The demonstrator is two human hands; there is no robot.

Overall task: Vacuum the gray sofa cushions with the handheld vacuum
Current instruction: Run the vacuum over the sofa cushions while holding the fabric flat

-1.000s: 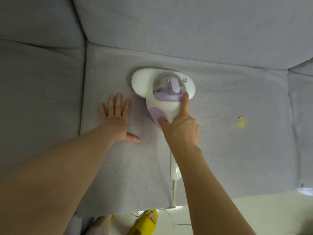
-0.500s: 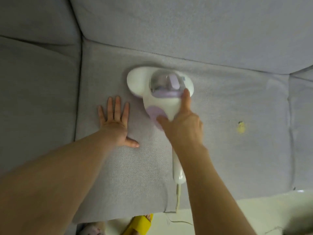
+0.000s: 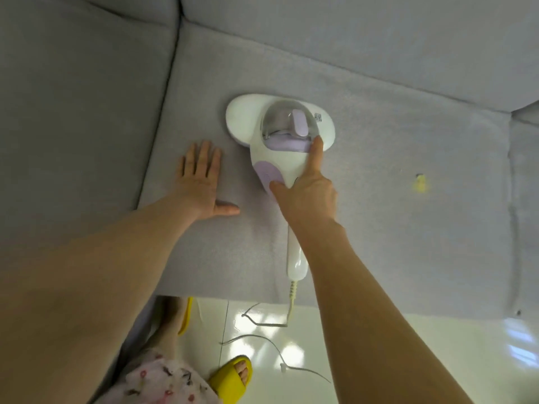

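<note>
A white and lilac handheld vacuum (image 3: pixel 280 132) with a clear dust dome lies flat on the middle gray seat cushion (image 3: pixel 393 234). My right hand (image 3: pixel 306 191) grips its body, forefinger stretched along the right side toward the dome. The white handle end (image 3: pixel 297 265) sticks out behind my wrist. My left hand (image 3: pixel 202 182) presses flat on the same cushion, fingers spread, just left of the vacuum and apart from it.
A small yellow speck (image 3: pixel 420 183) lies on the cushion to the right. The back cushion (image 3: pixel 364 39) rises behind, another seat cushion (image 3: pixel 73 112) lies to the left. The power cord (image 3: pixel 292 295) drops to a glossy white floor (image 3: pixel 408 360). My feet wear yellow slippers (image 3: pixel 232 377).
The view has pulled back and tilted down, showing more floor and feet. The vacuum sits slightly farther from the back cushion; both hands keep their hold and placement.
</note>
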